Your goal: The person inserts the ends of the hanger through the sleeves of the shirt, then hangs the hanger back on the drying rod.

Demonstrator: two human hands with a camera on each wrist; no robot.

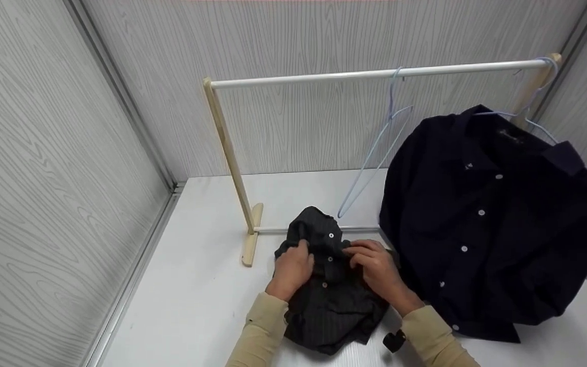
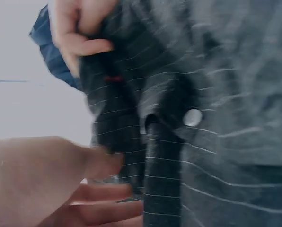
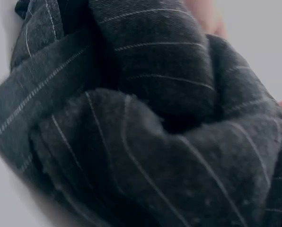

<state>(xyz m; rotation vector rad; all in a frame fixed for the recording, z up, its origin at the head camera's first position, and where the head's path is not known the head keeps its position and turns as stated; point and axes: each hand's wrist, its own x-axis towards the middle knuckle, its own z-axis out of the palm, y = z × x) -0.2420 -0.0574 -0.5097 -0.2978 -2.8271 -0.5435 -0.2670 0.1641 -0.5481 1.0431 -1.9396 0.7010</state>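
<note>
The right wrist view is filled almost wholly by a dark grey pinstriped garment (image 3: 145, 142), seen very close and somewhat blurred. The cloth is bunched into thick rounded folds, with thin pale stripes running in different directions across them. A deep shadowed crease is seen between the upper fold and the lower one. A pale surface (image 3: 259, 42) is visible at the upper right, and blurred fingertips (image 3: 205, 14) are glimpsed above the fabric
</note>
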